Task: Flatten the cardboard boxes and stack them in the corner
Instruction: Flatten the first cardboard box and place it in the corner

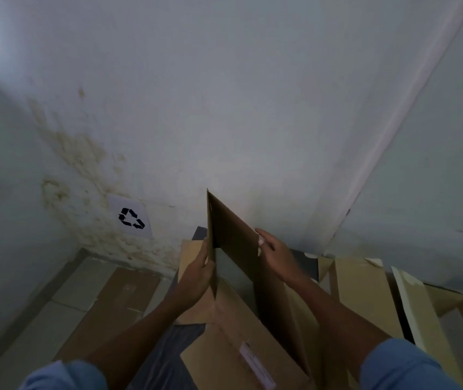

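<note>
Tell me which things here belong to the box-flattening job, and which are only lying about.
Job:
- held box, gripped by left hand and right hand
- flat cardboard on the floor
- boxes at right

Not job:
- recycling sign on the wall
- wall stains

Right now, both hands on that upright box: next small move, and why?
Probably press the two sides together to collapse it. The left hand pinches the near panel edge and the right hand grips the far panel of the cardboard box, which is open between them, not yet flat. Flattened cardboard already lies on the floor under the recycling sign.
</note>
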Available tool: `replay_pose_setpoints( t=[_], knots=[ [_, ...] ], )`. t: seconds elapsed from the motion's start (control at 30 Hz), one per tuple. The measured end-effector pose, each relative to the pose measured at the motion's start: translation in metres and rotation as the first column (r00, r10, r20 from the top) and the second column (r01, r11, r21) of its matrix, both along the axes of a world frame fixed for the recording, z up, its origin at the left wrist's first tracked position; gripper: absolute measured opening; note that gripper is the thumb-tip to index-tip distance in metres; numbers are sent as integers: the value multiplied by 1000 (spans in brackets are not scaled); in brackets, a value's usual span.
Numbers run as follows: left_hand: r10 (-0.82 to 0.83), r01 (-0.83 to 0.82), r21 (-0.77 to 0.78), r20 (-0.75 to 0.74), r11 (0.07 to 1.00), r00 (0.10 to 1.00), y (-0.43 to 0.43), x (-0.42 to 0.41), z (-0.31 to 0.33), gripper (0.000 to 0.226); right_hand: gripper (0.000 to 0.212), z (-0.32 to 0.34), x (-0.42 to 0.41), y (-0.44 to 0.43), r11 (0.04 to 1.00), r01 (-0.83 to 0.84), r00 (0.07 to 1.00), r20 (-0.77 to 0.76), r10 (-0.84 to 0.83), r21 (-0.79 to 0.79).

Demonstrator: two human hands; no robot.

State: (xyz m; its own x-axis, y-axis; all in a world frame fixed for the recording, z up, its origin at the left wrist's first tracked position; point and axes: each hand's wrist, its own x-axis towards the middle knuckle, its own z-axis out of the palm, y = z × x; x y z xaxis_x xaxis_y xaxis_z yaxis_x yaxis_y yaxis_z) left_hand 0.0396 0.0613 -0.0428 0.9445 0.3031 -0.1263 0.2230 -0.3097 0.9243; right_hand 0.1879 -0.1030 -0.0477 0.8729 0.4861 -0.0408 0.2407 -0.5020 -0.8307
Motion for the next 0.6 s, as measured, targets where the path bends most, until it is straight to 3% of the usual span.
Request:
replay_pose_setpoints(
  t=[0.1, 0.23, 0.37, 0.6],
  knots=[
    [-1, 1, -62, 7, 998, 1000, -11, 14, 2, 57, 54, -3, -16, 14, 998, 23, 997, -78, -19, 52],
    [8, -6, -117, 10, 993, 1000, -21, 30, 4, 60, 71, -21, -28, 30, 971, 137, 938, -340, -64, 194],
    [60, -58, -114, 12, 992, 998, -29, 41, 10, 56, 58, -20, -42, 42, 930, 256, 870, -483, -102, 264],
    [116, -110, -133, 39, 985, 992, -36, 51, 2, 68, 53, -10, -55, 42, 919, 189, 842, -538, 31, 347]
  ],
)
